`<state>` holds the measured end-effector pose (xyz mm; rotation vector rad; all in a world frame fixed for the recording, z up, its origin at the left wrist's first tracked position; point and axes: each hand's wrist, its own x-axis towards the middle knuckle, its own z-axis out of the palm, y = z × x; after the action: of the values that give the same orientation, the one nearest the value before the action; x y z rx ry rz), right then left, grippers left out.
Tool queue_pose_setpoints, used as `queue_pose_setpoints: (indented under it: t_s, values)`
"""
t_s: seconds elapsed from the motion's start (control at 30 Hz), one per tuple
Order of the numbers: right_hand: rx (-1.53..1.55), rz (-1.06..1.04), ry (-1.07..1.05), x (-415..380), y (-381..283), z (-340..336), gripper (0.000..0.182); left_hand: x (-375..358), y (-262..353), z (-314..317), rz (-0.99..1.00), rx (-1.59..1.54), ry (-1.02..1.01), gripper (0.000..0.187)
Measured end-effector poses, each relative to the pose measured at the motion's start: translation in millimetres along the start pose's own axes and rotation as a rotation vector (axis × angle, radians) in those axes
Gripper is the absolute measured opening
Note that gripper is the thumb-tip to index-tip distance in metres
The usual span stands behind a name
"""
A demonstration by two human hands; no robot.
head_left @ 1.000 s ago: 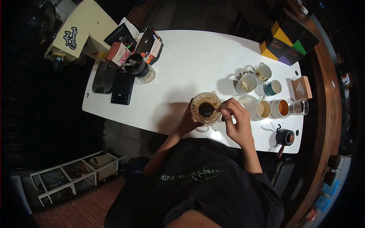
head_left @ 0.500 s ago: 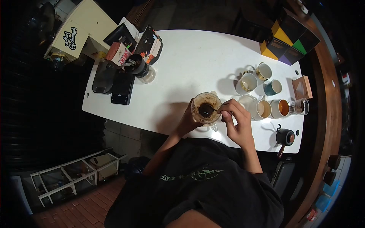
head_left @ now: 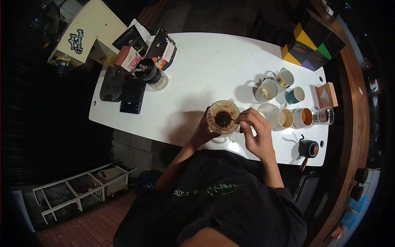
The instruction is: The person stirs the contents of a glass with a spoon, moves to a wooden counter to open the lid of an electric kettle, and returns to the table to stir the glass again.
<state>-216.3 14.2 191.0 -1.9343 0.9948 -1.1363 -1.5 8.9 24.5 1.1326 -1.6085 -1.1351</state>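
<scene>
A coffee dripper (head_left: 219,108) with a brown-stained inner wall stands near the table's front edge. Dark wet coffee (head_left: 222,120) lies at its bottom. My left hand (head_left: 201,131) is wrapped around the dripper's left side, its fingers partly hidden behind it. Over the right rim, my right hand (head_left: 257,131) pinches a thin spoon (head_left: 233,120). The spoon's lower end dips into the coffee and cannot be made out. A clear glass handle (head_left: 232,138) shows below the dripper.
Several cups, including a white mug (head_left: 269,88) and a teal cup (head_left: 295,95), stand to the right. Beyond them is a small dark pot (head_left: 308,148) with a wooden handle. At left are a black scale (head_left: 132,95), a hand grinder (head_left: 153,77) and coffee packages (head_left: 163,51).
The spoon has shifted slightly inside the dripper, along with small movement of my right fingers. My left hand and the dripper stay in place.
</scene>
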Motion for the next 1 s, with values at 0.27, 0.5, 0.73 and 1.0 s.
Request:
queue_pose_setpoints:
  t_s: [0.27, 0.5, 0.73, 1.0]
  values:
    - [-0.011, -0.005, 0.001, 0.0, 1.4, 0.1, 0.003, -0.4, -4.3, 0.3, -0.038, -0.045, -0.016, 0.083]
    - [0.001, 0.016, -0.009, 0.3, 1.0, 0.5, 0.003, -1.2, 1.1, 0.5, -0.042, -0.078, -0.012, 0.084]
    - [0.006, 0.014, -0.013, 0.7, 1.2, 0.2, 0.002, -1.7, 2.0, 0.8, -0.067, -0.089, 0.002, 0.082]
    - [0.015, 0.017, -0.014, 0.9, 0.8, -0.4, 0.002, -0.4, 2.1, 0.7, -0.066, -0.071, -0.005, 0.079]
